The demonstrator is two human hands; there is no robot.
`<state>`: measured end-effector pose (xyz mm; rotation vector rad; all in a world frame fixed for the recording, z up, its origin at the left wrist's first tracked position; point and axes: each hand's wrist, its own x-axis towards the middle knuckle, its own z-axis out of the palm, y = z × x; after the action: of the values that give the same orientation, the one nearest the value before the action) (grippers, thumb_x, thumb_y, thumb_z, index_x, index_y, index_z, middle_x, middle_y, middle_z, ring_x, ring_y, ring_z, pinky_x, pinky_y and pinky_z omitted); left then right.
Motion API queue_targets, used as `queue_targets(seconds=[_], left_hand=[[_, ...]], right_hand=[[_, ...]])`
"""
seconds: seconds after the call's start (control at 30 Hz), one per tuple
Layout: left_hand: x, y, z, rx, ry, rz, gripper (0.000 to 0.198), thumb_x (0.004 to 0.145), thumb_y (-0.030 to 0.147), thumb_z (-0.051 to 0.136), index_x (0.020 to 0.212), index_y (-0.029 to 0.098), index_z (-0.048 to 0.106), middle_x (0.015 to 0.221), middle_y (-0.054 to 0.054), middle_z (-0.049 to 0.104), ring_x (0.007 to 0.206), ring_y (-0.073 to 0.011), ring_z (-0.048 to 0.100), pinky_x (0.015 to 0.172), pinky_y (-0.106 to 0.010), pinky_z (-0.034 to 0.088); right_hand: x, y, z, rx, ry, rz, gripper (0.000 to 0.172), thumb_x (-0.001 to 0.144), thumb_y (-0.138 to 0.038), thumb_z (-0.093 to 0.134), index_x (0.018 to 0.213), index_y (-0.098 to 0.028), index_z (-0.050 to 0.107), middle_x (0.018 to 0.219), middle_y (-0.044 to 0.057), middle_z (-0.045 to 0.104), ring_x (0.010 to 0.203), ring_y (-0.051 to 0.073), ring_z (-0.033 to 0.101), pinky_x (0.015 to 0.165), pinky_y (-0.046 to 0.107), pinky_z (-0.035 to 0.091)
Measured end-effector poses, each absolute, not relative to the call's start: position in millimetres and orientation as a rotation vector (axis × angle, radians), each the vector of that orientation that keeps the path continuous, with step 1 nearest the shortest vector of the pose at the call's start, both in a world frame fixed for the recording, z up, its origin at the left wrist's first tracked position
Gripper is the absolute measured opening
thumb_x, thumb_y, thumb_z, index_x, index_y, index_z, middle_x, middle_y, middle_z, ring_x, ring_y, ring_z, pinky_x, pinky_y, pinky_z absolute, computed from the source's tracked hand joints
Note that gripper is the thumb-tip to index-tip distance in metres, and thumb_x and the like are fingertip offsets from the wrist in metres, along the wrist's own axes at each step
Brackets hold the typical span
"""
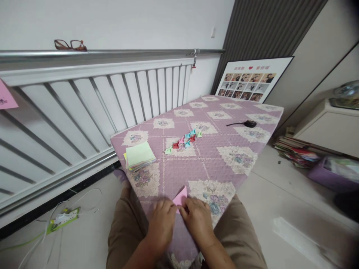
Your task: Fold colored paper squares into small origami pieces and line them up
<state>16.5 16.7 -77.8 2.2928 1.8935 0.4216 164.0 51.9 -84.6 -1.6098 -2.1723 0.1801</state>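
A folded piece of pink paper [181, 195] with a pointed top lies near the table's front edge, between my two hands. My left hand [163, 218] has its curled fingers on the paper's left side. From the right, my right hand [197, 216] grips the paper, with the thumb near its lower edge. Fingers cover the lower part of the paper. Farther up the table sits a cluster of several small folded paper pieces [181, 140] in red, blue, pink and green. To the left rests a stack of coloured paper sheets [140, 155], pale green on top.
A purple floral cloth covers the table [179, 170]. A black object with a cord [249, 123] lies toward its right side. A white radiator [134, 87] runs along the left, with glasses [70, 45] on the pipe above. A power strip [63, 219] lies on the floor.
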Motion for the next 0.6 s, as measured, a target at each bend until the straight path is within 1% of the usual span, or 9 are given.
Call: queue_targets(seconds=[0.03,0.1,0.13,0.17,0.23,0.3,0.37,0.5,0.6], left_hand=[[20.5,11.8,-80.4,2.303,1.848,0.441,0.027,0.091,0.015,0.044,0.108,0.024,0.063,0.109,-0.004,0.063,0.099,-0.0231,0.053,0.089,-0.040,0.038],[23.4,2.0,-86.3,2.282,1.835,0.472,0.033,0.088,0.015,0.049,0.117,0.025,0.060,0.118,-0.004,0.062,0.107,-0.0246,0.052,0.095,-0.042,0.037],[22.3,-2.7,-89.3,2.284,1.839,0.486,0.037,0.086,0.017,0.052,0.122,0.024,0.058,0.124,-0.004,0.060,0.114,-0.0259,0.050,0.099,-0.044,0.035],[19.9,-7.1,-92.1,2.290,1.844,0.496,0.042,0.084,0.019,0.054,0.126,0.024,0.055,0.130,-0.004,0.057,0.118,-0.0271,0.047,0.102,-0.047,0.032],[13.4,-14.7,-96.8,2.306,1.855,0.491,0.048,0.082,0.022,0.056,0.130,0.023,0.052,0.138,-0.005,0.051,0.125,-0.0290,0.043,0.106,-0.050,0.030],[8.0,-20.4,-100.7,2.297,1.884,0.465,0.051,0.082,0.023,0.056,0.133,0.023,0.051,0.141,-0.005,0.047,0.127,-0.0305,0.041,0.106,-0.053,0.030],[5.6,-24.0,-104.3,2.273,1.919,0.437,0.052,0.082,0.023,0.054,0.134,0.023,0.049,0.144,-0.005,0.044,0.129,-0.0314,0.040,0.106,-0.055,0.029],[5.2,-26.4,-112.9,2.264,1.936,0.414,0.056,0.084,0.017,0.048,0.139,0.026,0.043,0.148,-0.003,0.037,0.133,-0.0292,0.035,0.108,-0.055,0.026],[4.2,-26.2,-118.5,2.262,1.932,0.398,0.061,0.083,0.014,0.045,0.141,0.029,0.039,0.150,-0.001,0.033,0.136,-0.0275,0.031,0.110,-0.054,0.023]], right_hand=[[164.2,51.6,-84.8,-1.610,-2.172,0.183,0.012,0.084,-0.029,0.061,0.074,-0.022,0.060,0.074,0.001,0.065,0.076,0.020,0.056,0.071,0.033,0.028],[164.8,50.9,-85.0,-1.617,-2.157,0.191,0.009,0.084,-0.030,0.061,0.078,-0.022,0.060,0.077,0.002,0.065,0.078,0.021,0.057,0.072,0.033,0.029],[165.0,50.6,-85.0,-1.626,-2.139,0.193,0.008,0.084,-0.030,0.061,0.083,-0.022,0.061,0.079,0.003,0.065,0.081,0.022,0.057,0.074,0.034,0.030],[165.3,50.3,-85.0,-1.638,-2.114,0.191,0.011,0.083,-0.031,0.062,0.089,-0.022,0.061,0.084,0.004,0.066,0.084,0.023,0.057,0.076,0.034,0.031],[165.6,50.2,-85.1,-1.674,-2.055,0.183,0.029,0.080,-0.032,0.064,0.106,-0.021,0.059,0.097,0.007,0.065,0.094,0.027,0.056,0.080,0.037,0.033],[165.7,50.6,-85.7,-1.709,-2.008,0.184,0.046,0.078,-0.032,0.065,0.121,-0.020,0.052,0.111,0.009,0.063,0.104,0.030,0.053,0.084,0.039,0.033],[166.1,51.6,-86.7,-1.714,-1.994,0.218,0.054,0.078,-0.032,0.064,0.128,-0.020,0.047,0.118,0.010,0.060,0.110,0.031,0.051,0.087,0.041,0.033],[167.9,54.4,-89.1,-1.648,-1.975,0.340,0.057,0.078,-0.028,0.061,0.132,-0.021,0.044,0.117,0.008,0.062,0.111,0.028,0.053,0.093,0.042,0.032],[170.3,56.4,-89.7,-1.627,-1.915,0.437,0.060,0.077,-0.027,0.059,0.134,-0.022,0.042,0.104,0.004,0.067,0.104,0.026,0.057,0.093,0.042,0.033]])
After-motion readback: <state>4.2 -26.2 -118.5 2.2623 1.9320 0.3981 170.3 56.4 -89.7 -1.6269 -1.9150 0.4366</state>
